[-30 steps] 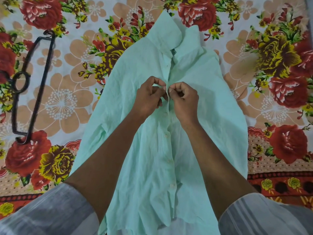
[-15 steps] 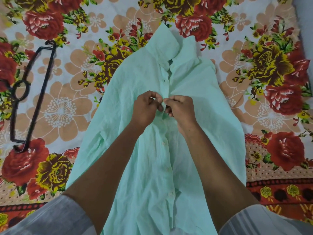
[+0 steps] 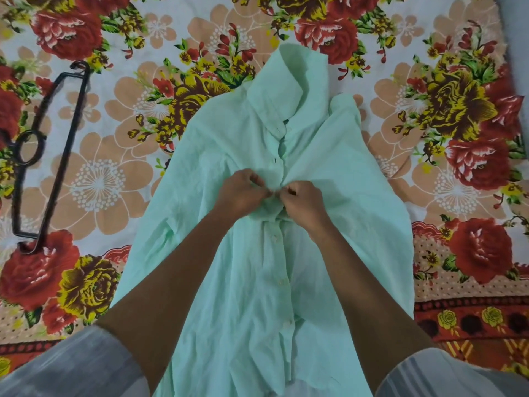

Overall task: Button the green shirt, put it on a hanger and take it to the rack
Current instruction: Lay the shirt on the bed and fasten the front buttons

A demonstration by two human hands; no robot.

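Pinching 1 green shirt (image 3: 229,144) placket: left hand (image 3: 243,193), right hand (image 3: 305,200); 1 black hanger (image 3: 61,156) apart.

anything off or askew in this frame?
Nothing damaged or spilled. The green shirt lies wrinkled, bunched where the left hand and right hand pinch its placket. The black hanger lies apart on the floral sheet.

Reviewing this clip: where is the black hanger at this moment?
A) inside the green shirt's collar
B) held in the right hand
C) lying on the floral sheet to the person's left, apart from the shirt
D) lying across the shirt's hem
C: the black hanger lies flat on the floral sheet, clear of the green shirt, while both hands pinch the shirt's front.
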